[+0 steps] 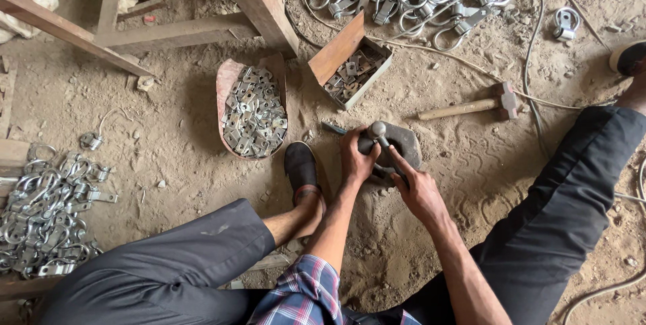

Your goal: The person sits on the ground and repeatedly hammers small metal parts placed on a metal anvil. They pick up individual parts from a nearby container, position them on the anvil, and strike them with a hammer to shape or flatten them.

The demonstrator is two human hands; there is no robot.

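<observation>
Soft, even daylight, moderately bright, no glare. Shadows are weak and diffuse: under the wooden frame (202,25), beside the curved tray (229,76) and beneath the legs. Sharp focus at centre, wide-angle stretching at the edges, slight softness in the corners.

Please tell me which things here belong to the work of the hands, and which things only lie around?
In the work:
left hand
right hand
metal part
iron block

Lying around:
hammer
tray of plates
cardboard box
clamp pile
wire
</observation>
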